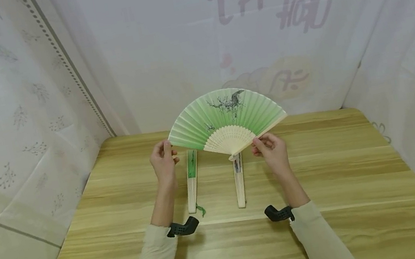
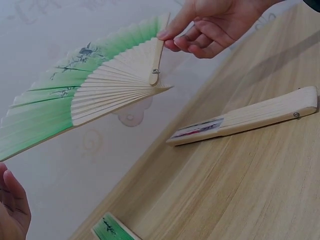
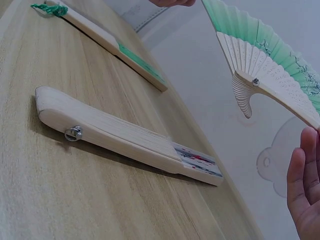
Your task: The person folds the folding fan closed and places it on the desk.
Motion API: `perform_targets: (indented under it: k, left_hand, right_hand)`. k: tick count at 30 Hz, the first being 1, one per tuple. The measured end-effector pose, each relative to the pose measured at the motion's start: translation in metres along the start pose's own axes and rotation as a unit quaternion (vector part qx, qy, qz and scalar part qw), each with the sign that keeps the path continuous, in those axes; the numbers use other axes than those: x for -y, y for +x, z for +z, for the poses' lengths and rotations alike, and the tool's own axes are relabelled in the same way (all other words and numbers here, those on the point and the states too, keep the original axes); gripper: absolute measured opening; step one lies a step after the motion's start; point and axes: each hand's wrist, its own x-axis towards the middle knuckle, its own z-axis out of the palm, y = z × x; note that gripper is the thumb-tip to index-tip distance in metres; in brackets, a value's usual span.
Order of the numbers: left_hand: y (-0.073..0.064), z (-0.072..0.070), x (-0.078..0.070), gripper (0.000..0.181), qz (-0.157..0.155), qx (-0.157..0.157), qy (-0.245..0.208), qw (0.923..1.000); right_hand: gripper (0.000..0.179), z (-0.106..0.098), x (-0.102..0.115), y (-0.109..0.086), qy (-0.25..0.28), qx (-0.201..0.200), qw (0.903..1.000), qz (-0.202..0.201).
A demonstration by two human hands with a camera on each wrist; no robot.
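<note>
A green folding fan (image 1: 225, 112) with a dark branch print is spread wide above the far part of the table. My left hand (image 1: 163, 160) pinches its left outer edge between thumb and fingers. At the opposite side my right hand (image 1: 273, 150) pinches the right guard stick, as the left wrist view also shows with the thumb on the stick (image 2: 156, 60). Below the open fan lie two folded fans: one with green cloth and a green tassel (image 1: 192, 187), nearer the left hand, and a pale one with a dark and red print (image 3: 115, 135), nearer the right.
The wooden table (image 1: 228, 254) has its far edge just behind the hands. Printed white curtains (image 1: 160, 41) hang at the back and both sides. A black wrist camera (image 1: 182, 227) sits on the left wrist and another (image 1: 279, 213) on the right.
</note>
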Motion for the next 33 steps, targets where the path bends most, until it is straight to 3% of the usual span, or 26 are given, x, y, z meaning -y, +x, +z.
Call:
perform_targets:
  k: [13, 23, 33]
  left_hand:
    - [0.002, 0.005, 0.001, 0.027, 0.007, -0.008, 0.018, 0.9998]
    - [0.004, 0.015, -0.004, 0.026, 0.015, -0.012, 0.029, 0.9994]
    - [0.005, 0.023, -0.007, 0.029, 0.027, -0.008, 0.028, 0.9992]
  right_hand:
    - [0.024, 0.003, -0.002, -0.001, -0.001, -0.004, 0.9999, 0.011]
    - [0.017, 0.008, 0.022, -0.007, -0.012, 0.012, 0.9995, 0.025]
    - [0.018, 0.006, 0.002, -0.003, -0.015, 0.001, 0.9998, 0.014]
